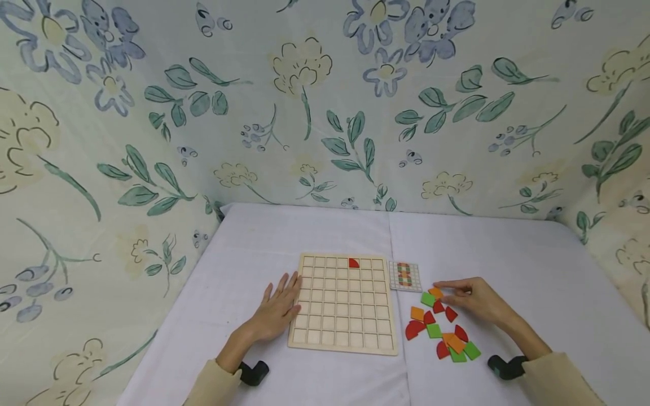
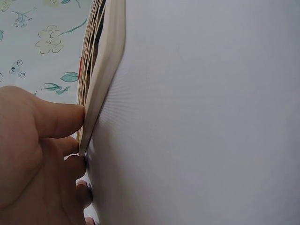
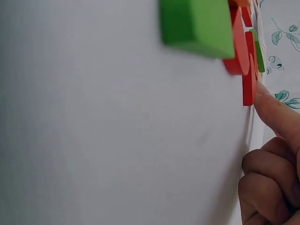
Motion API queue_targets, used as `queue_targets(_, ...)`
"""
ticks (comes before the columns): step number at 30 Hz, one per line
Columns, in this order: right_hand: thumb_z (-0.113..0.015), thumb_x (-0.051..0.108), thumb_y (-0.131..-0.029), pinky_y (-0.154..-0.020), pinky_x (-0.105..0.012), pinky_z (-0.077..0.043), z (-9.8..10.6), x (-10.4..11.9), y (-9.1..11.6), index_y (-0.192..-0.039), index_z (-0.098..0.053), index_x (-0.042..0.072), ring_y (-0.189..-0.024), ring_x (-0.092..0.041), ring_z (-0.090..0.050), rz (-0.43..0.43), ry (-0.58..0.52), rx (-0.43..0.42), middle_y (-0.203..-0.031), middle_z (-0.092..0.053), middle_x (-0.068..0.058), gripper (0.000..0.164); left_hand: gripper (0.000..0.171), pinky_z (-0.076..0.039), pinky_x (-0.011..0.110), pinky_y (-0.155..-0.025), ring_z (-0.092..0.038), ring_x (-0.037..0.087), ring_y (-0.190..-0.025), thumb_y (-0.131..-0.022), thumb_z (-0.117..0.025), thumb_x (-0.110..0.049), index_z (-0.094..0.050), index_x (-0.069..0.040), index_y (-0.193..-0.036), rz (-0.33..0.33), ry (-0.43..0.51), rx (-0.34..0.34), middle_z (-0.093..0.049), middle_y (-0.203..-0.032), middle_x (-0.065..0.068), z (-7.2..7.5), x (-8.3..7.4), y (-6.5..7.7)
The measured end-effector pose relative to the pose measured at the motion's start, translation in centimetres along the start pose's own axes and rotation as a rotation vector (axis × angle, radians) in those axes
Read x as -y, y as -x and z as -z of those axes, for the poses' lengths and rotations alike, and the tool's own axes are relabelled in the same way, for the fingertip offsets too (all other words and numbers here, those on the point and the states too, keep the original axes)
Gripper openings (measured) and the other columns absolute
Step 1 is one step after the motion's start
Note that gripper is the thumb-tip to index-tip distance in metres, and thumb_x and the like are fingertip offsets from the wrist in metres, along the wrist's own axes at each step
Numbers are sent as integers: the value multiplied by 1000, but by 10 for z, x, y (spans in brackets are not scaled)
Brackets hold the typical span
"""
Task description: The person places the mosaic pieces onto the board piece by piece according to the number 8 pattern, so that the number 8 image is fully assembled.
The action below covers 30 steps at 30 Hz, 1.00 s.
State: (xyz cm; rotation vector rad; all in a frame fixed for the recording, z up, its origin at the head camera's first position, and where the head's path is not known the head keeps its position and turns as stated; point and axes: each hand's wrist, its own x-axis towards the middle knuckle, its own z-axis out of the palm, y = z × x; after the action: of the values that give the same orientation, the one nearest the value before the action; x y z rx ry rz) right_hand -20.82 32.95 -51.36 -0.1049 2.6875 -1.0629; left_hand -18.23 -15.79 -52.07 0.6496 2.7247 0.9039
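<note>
A pale wooden grid board lies on the table with one red quarter-circle piece in its top row. My left hand rests at the board's left side, fingers spread. In the left wrist view, the thumb touches the board's edge. To the right of the board, my right hand pinches an orange tile between thumb and index finger, beside a green square. In the right wrist view, the other fingers are curled and the orange tile is mostly hidden.
A small pattern card with coloured shapes lies against the board's right edge. Below the right hand is a loose spread of red quarter-circles, green squares and orange squares, some overlapping. A white cloth covers the table.
</note>
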Motion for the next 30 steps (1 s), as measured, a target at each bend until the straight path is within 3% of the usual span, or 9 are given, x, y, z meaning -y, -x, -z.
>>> queue_targets(15,-80,32,-91,-53,-22,-39,-4,-3,-2,-129,-73,6,-66,-14,-47,-32,3,-63,-64,-46,-1,47,64,6,66,-127,2,41,-162,-111,-42,-22,-13,-2,-165,49,-37,30,-5,-175,16,-1,2,-2)
queue_targets(20,-79,36,-92,-55,-22,-40,-2,1,-5,-130,-73,7,-80,-20,-50,-57,37,-100,-80,-58,-7,48,65,6,66,-127,2,41,-162,-111,-43,-21,-13,-1,-165,49,-36,36,-5,-175,16,-1,1,-3)
queue_targets(24,-79,33,-92,-53,-23,-40,1,8,-8,-130,-72,6,-80,-20,-48,-40,34,-138,-78,-55,-7,47,63,5,69,-125,-1,45,-161,-110,-44,-18,-16,2,-164,22,-9,14,-9,-174,21,1,-1,-2)
queue_targets(30,-80,30,-91,-54,-23,-39,0,29,-17,-129,-73,5,-76,-19,-47,21,30,-164,-71,-49,-5,46,65,6,65,-127,1,38,-163,-112,-42,-25,-12,-5,-166,42,-28,13,-5,-175,13,-4,5,-2)
